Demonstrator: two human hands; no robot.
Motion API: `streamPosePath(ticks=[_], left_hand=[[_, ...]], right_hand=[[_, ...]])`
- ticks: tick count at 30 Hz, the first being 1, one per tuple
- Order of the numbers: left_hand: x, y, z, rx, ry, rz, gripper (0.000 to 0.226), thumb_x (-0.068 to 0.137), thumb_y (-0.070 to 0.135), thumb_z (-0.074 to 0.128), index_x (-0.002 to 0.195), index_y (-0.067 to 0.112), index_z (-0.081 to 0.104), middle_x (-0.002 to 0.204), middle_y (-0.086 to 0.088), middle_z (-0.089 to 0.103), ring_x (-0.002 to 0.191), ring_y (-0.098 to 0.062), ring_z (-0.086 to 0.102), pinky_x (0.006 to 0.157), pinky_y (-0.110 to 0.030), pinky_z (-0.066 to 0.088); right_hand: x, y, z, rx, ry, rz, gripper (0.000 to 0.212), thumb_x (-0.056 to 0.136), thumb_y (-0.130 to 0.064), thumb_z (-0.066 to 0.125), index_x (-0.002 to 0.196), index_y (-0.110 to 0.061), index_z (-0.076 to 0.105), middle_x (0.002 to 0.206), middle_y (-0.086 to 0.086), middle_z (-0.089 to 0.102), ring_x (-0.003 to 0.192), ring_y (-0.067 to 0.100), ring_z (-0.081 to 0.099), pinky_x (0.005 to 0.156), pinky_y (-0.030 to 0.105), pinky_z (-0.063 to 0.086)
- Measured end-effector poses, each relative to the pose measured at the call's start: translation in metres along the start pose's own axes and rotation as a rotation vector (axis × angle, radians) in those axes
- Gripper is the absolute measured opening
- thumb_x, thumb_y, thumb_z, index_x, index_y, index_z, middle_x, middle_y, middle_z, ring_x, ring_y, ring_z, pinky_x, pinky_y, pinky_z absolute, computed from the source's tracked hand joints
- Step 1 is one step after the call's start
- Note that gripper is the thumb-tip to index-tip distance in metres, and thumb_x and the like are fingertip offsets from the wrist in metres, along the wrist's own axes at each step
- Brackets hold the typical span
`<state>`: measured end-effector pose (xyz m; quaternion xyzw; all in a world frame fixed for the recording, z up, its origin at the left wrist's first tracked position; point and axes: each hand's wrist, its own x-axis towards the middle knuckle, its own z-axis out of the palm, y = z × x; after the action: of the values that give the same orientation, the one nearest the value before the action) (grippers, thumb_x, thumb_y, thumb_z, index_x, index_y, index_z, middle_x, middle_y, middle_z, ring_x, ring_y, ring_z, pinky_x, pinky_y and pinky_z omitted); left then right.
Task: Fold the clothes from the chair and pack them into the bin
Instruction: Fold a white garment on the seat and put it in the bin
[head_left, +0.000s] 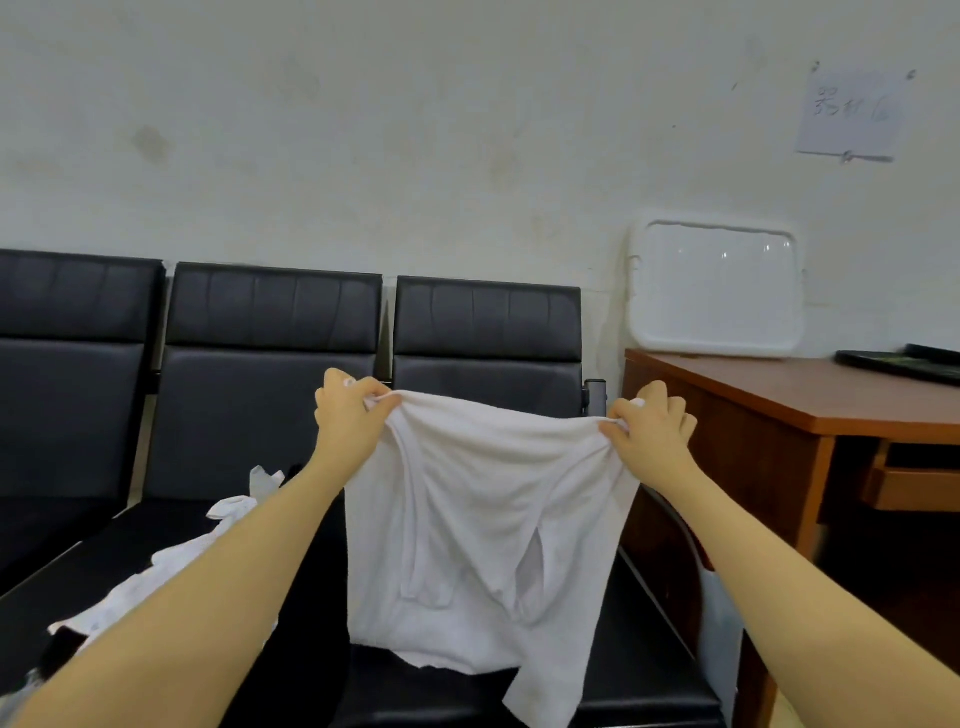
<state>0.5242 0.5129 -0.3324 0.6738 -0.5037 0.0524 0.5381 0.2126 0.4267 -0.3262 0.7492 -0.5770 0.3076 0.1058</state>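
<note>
White garment (483, 530) hangs in the air over the chair (649, 670) seat, top edge stretched level between left hand (350, 415) and right hand (649, 428), each pinching one corner, both equally near

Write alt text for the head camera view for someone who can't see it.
Two bare hands, left hand and right hand, pinch a white garment by its top edge, holding it spread above black chairs; more pale clothes lie on a seat.

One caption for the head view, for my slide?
Both hands, left and right, hold up a white garment above black chairs.
</note>
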Motion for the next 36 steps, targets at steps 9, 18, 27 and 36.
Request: streamPosePath(ticks=[9, 18, 27, 36], left_hand=[[-0.012, 0.023, -0.007, -0.273, 0.041, -0.023, 0.012, 0.094, 0.020, 0.054, 0.092, 0.010, 0.061, 0.114, -0.005, 0.036, 0.090, -0.013, 0.044, 0.084, -0.027, 0.038], [-0.029, 0.049, -0.027, -0.282, 0.091, 0.035, 0.011, 0.091, 0.019, 0.060, 0.094, 0.010, 0.066, 0.111, -0.002, 0.032, 0.085, -0.002, 0.042, 0.079, -0.008, 0.030], [-0.043, 0.080, -0.062, -0.231, 0.193, 0.185, 0.012, 0.089, 0.021, 0.064, 0.092, 0.010, 0.067, 0.107, -0.001, 0.033, 0.092, -0.011, 0.040, 0.083, -0.018, 0.032], [-0.055, 0.046, -0.046, -0.200, 0.089, 0.135, 0.011, 0.086, 0.019, 0.068, 0.090, 0.010, 0.071, 0.104, -0.003, 0.032, 0.086, -0.008, 0.039, 0.071, -0.004, 0.031]], right_hand=[[-0.008, -0.002, -0.007, 0.427, 0.225, 0.026, 0.019, 0.099, -0.018, 0.043, 0.095, -0.007, 0.057, 0.092, 0.009, 0.055, 0.089, 0.030, 0.053, 0.079, 0.043, 0.042], [-0.025, -0.007, -0.035, 0.267, 0.314, 0.028, 0.025, 0.096, -0.031, 0.052, 0.106, -0.013, 0.069, 0.108, 0.011, 0.049, 0.100, 0.029, 0.039, 0.078, 0.030, 0.019], [-0.032, -0.012, -0.091, 0.378, 0.554, -0.070, 0.018, 0.092, -0.023, 0.060, 0.091, -0.007, 0.070, 0.098, 0.013, 0.052, 0.094, 0.031, 0.042, 0.080, 0.032, 0.022], [-0.047, 0.003, -0.060, 0.292, 0.314, -0.010, 0.025, 0.096, -0.031, 0.053, 0.107, -0.016, 0.069, 0.115, 0.009, 0.053, 0.107, 0.030, 0.039, 0.079, 0.030, 0.018]])
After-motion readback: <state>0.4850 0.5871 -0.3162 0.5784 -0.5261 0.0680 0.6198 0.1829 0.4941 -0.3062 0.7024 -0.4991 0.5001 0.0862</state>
